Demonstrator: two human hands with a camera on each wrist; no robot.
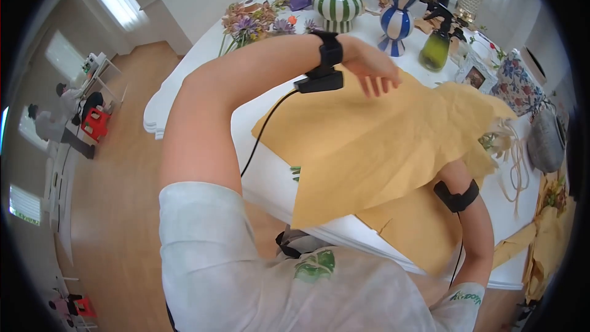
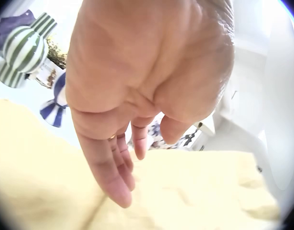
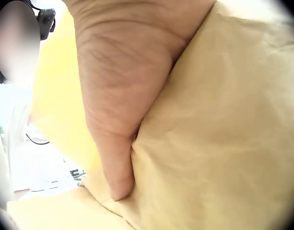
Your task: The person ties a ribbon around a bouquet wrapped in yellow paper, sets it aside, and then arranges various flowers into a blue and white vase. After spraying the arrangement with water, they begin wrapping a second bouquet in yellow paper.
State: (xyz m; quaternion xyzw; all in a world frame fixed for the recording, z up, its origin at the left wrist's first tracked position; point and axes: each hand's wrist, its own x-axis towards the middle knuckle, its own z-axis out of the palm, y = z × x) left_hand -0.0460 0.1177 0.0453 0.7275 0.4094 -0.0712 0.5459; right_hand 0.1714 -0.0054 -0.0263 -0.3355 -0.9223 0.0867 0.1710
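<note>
A large sheet of tan wrapping paper (image 1: 369, 160) spreads over the table, bunched into folds toward the right. My left hand (image 1: 373, 71) is over its far edge with fingers loosely extended and nothing in them. In the left wrist view the fingertips (image 2: 120, 199) point down toward the pale paper (image 2: 195, 187). My right hand (image 1: 456, 175) holds the gathered paper from below, its fingers hidden by the folds. In the right wrist view the thumb (image 3: 120, 177) presses along the paper (image 3: 223, 120). Leaves and pale blooms (image 1: 491, 140) show at the right end of the folds.
Behind the paper stand a green-striped vase (image 1: 337, 3), a blue-striped vase (image 1: 398, 21) and a green spray bottle (image 1: 435, 49). Cut flowers (image 1: 249, 23) lie at the back left. A photo frame (image 1: 476, 75), a floral bag (image 1: 518, 83) and pale cord (image 1: 518, 169) are at right.
</note>
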